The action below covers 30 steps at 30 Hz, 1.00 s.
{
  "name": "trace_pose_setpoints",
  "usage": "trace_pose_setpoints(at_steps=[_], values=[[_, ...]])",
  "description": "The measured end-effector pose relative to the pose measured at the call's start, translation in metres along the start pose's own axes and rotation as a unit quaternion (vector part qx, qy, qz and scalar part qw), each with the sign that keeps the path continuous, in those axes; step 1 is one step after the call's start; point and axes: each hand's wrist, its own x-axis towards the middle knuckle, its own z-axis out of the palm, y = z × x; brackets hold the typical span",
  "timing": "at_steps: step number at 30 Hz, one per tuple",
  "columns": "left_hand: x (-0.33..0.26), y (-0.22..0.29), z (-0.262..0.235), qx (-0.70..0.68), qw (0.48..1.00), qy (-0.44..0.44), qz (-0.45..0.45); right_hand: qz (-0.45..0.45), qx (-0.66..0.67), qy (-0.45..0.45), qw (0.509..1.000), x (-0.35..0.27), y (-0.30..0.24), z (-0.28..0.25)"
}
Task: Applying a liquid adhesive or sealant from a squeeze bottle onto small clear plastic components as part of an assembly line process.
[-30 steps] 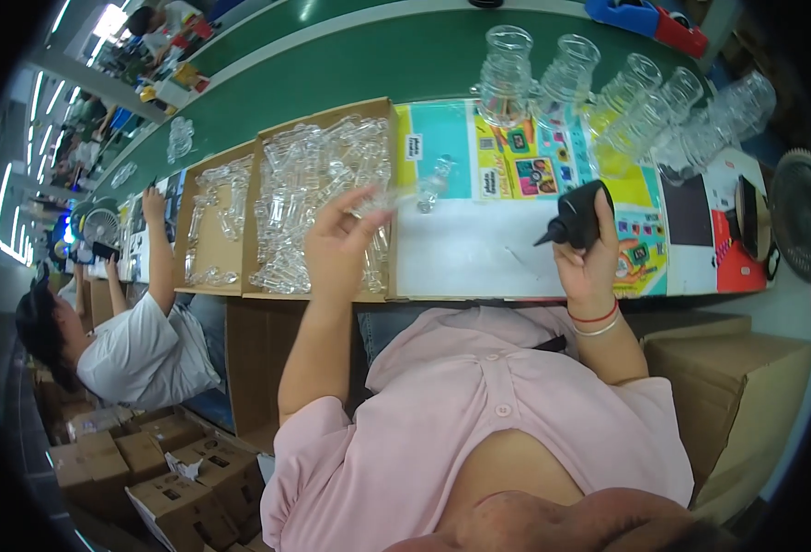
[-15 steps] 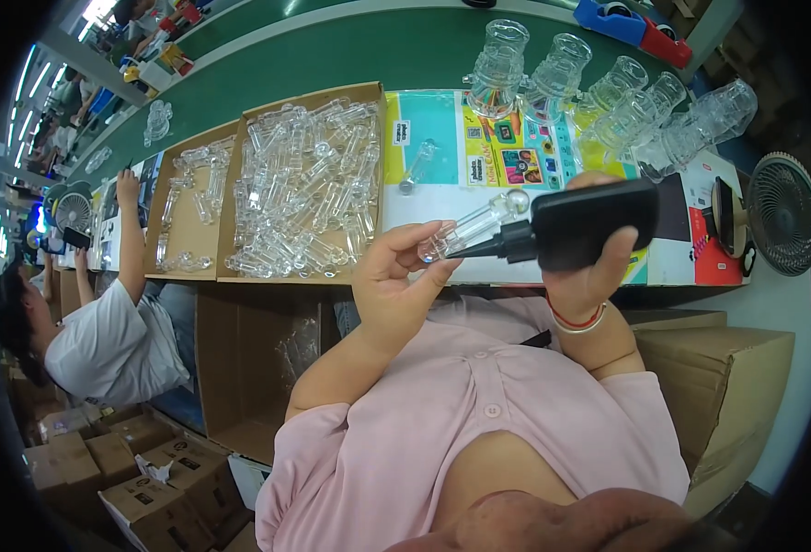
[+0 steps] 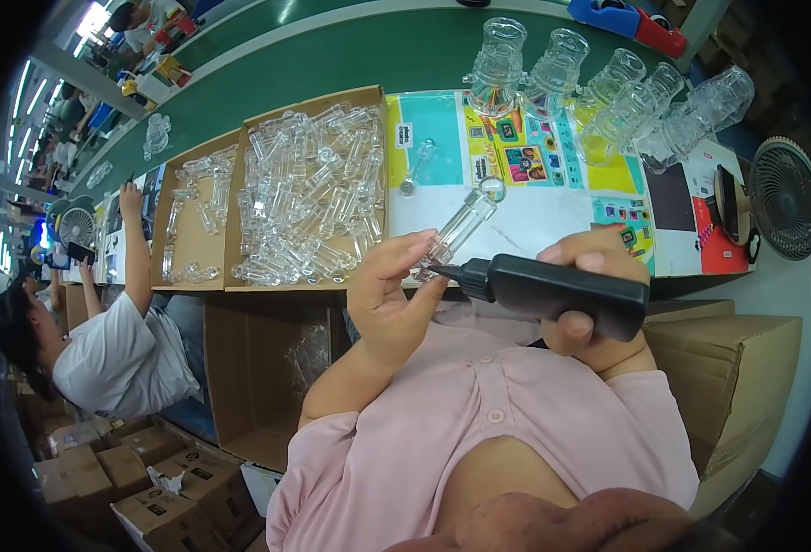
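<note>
Head view: nearest the body, the right hand (image 3: 582,293) is wrapped around a black tool (image 3: 553,293), which has swung level since a second ago. Its tip now meets the clear tube (image 3: 459,230) pinched in the left hand (image 3: 389,293), lifted off the tabletop (image 3: 553,207); work on the tube seems underway. Beyond, at the near edge, a box (image 3: 309,191) holds more tubes; jars (image 3: 608,97) line the far edge

Factory assembly line: green conveyor belt (image 3: 350,64), boxed glass parts (image 3: 309,198)
</note>
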Motion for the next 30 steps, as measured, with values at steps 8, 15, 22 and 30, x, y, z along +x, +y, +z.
trace_pose_setpoints(at_steps=[8, 15, 22, 30], values=[[0.002, -0.002, -0.005, 0.036, 0.999, -0.008, 0.035, 0.01, 0.017, 0.026, 0.999, -0.001, 0.001, 0.003], [0.004, 0.008, -0.006, 0.13, 0.988, -0.045, 0.065, 0.213, 0.225, 0.167, 0.936, 0.013, 0.002, 0.014], [0.008, 0.02, -0.009, 0.194, 0.974, -0.083, 0.082, 0.306, 0.194, 0.149, 0.92, 0.021, -0.007, 0.009], [0.012, 0.028, -0.007, 0.267, 0.954, -0.074, 0.11, 0.106, 0.143, 0.063, 0.982, 0.02, -0.003, -0.002]])
